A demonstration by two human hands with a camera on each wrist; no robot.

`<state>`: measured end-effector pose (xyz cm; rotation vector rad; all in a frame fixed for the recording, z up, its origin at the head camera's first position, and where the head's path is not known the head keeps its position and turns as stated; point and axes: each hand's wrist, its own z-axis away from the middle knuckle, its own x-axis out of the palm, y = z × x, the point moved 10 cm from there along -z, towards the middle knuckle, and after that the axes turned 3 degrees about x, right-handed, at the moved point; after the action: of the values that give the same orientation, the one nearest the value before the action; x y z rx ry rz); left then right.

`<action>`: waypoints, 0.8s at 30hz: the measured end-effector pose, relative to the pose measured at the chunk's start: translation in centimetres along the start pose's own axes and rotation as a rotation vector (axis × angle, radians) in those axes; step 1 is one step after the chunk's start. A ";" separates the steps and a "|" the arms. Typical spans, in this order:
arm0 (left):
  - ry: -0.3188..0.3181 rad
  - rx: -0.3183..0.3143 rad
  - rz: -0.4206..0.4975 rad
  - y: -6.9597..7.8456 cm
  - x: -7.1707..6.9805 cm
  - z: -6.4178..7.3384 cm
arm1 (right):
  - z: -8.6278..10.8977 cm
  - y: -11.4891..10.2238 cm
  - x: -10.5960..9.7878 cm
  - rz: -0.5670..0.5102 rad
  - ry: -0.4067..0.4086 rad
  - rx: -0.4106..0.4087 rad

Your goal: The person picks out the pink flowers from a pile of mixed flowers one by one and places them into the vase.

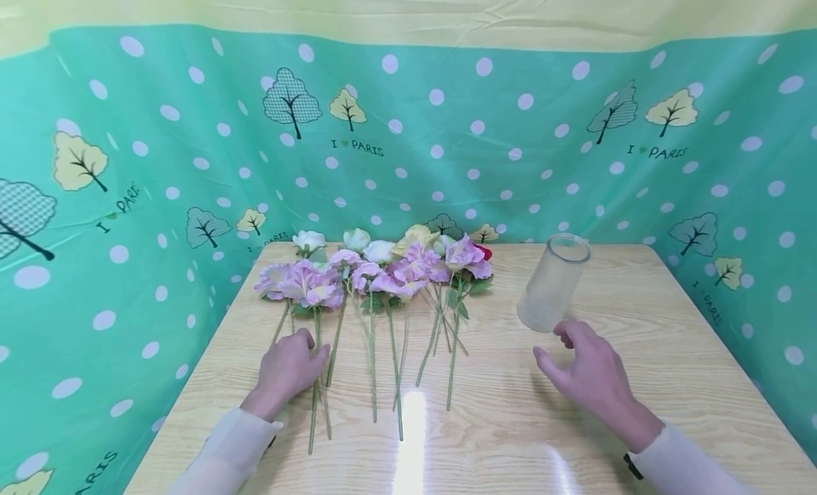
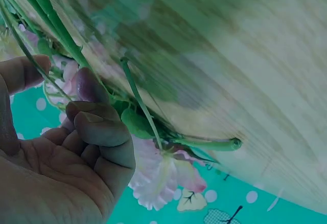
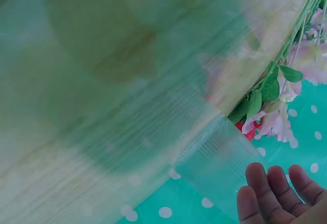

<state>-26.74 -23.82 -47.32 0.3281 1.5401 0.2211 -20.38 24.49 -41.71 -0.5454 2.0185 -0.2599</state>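
Observation:
Several artificial flowers with long green stems lie side by side on the table, purple blooms (image 1: 313, 286) in front. Over the leftmost stems (image 1: 314, 417) is my left hand (image 1: 290, 367). In the left wrist view its thumb and index finger (image 2: 89, 86) stand apart, with green stems (image 2: 56, 24) beside and between them and the other fingers bent. A translucent ribbed vase (image 1: 552, 289) stands upright at the right. My right hand (image 1: 593, 374) hovers just in front of its base, thumb and fingers parted and holding nothing. The right wrist view shows the vase (image 3: 219, 157) beyond the fingertips (image 3: 255, 175).
White blooms (image 1: 379, 251), a yellow one (image 1: 418, 236) and a partly hidden red one (image 1: 486, 252) lie at the back of the row. A green dotted cloth (image 1: 440, 154) hangs round the wooden table (image 1: 485, 438) at the back and sides.

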 end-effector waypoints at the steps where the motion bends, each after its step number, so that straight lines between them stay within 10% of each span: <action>1: 0.000 0.001 0.001 0.0 0.0 0.0 | 0.1 -0.1 0.0 0.003 0.002 -0.005; 24: 0.020 -0.033 0.201 0.1 0.0 1.0 | 1.1 -0.5 0.6 0.002 -0.028 0.013</action>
<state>-25.72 -23.76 -47.30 0.4563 1.5213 0.4078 -19.56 23.84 -42.49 -0.5363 1.9885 -0.2621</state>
